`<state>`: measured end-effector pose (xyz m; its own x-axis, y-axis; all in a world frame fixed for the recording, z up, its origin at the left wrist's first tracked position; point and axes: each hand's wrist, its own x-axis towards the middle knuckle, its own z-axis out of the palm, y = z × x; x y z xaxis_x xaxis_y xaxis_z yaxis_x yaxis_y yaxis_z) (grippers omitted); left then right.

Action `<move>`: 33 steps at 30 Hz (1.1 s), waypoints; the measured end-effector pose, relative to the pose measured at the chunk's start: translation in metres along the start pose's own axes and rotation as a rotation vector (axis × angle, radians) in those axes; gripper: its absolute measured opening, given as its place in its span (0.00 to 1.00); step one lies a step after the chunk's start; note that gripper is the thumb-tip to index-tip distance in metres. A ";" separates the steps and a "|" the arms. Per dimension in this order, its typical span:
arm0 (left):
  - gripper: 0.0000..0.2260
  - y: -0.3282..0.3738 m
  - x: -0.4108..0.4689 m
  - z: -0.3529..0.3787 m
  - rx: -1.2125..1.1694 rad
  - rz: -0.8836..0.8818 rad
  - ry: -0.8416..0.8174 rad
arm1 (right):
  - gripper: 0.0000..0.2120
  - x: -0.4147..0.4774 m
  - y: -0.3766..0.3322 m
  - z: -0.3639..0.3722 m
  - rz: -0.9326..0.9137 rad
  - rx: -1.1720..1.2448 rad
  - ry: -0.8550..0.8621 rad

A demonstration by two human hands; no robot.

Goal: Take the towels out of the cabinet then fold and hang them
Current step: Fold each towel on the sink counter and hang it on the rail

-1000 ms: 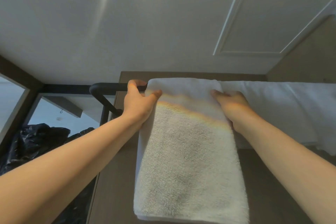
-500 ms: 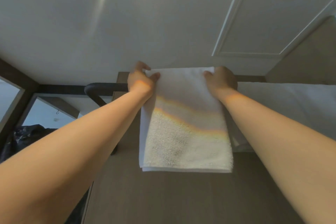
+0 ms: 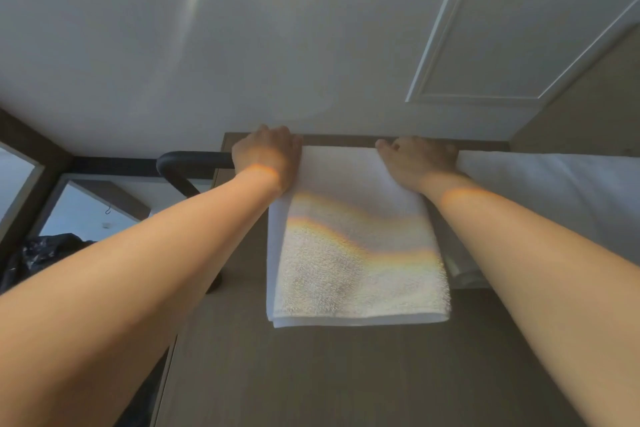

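Both arms reach up and forward, forearms nearly straight, to a black towel rail (image 3: 194, 160) fixed across a dark wood panel (image 3: 346, 378). A folded white towel (image 3: 356, 253) hangs draped over the rail between the two hands, its lower edge level against the panel. The left hand (image 3: 266, 156) sits at the towel's top left corner, knuckles up and fingers curled over the top of the fold and rail, gripping there. The right hand (image 3: 419, 161) lies on the top right corner, wrist bent, fingers stretched leftward along the fold and pressing on it without closing. A second white towel (image 3: 554, 191) hangs just beside it to the right.
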<state>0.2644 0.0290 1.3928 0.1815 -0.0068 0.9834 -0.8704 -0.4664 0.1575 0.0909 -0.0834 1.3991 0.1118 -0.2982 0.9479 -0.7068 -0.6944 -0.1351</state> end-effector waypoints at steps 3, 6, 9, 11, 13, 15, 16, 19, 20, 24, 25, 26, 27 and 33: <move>0.16 -0.004 -0.008 -0.001 -0.079 -0.013 -0.020 | 0.22 -0.004 -0.002 -0.004 -0.020 -0.024 -0.055; 0.20 -0.013 -0.023 0.000 -0.331 -0.029 -0.016 | 0.23 -0.015 -0.001 -0.003 -0.042 -0.037 -0.015; 0.22 -0.028 -0.039 0.001 -0.438 0.068 -0.005 | 0.22 -0.029 0.006 -0.003 -0.089 0.078 0.037; 0.23 -0.036 -0.046 0.000 -0.466 0.089 -0.020 | 0.21 -0.038 0.009 -0.005 -0.107 0.191 0.059; 0.24 -0.039 -0.049 -0.002 -0.488 0.072 -0.010 | 0.21 -0.047 0.012 -0.007 -0.105 0.264 0.087; 0.23 -0.039 -0.052 -0.005 -0.546 0.029 -0.022 | 0.21 -0.056 0.014 -0.007 -0.096 0.303 0.132; 0.23 -0.039 -0.054 -0.005 -0.594 0.003 -0.043 | 0.20 -0.061 0.015 -0.006 -0.091 0.323 0.146; 0.24 -0.039 -0.062 -0.002 -0.680 -0.066 -0.126 | 0.12 -0.075 0.022 -0.003 -0.050 0.441 0.140; 0.24 -0.040 -0.065 -0.001 -0.694 -0.074 -0.155 | 0.11 -0.078 0.024 -0.001 -0.012 0.479 0.117; 0.18 -0.038 -0.072 0.002 -0.751 -0.081 -0.225 | 0.15 -0.083 0.028 0.007 0.151 0.577 -0.064; 0.15 -0.036 -0.072 0.002 -0.769 -0.085 -0.229 | 0.17 -0.082 0.027 0.008 0.176 0.612 -0.101; 0.12 -0.034 -0.071 0.001 -0.794 -0.094 -0.229 | 0.17 -0.082 0.026 0.009 0.200 0.674 -0.134; 0.10 -0.033 -0.071 0.000 -0.825 -0.110 -0.225 | 0.16 -0.082 0.024 0.009 0.226 0.757 -0.166; 0.08 -0.029 -0.059 -0.011 -0.868 -0.151 -0.111 | 0.17 -0.073 0.017 0.001 0.208 0.937 -0.068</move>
<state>0.2735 0.0531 1.3308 0.3265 -0.1063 0.9392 -0.8657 0.3654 0.3423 0.0710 -0.0740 1.3275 0.1079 -0.4911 0.8644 0.1246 -0.8560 -0.5018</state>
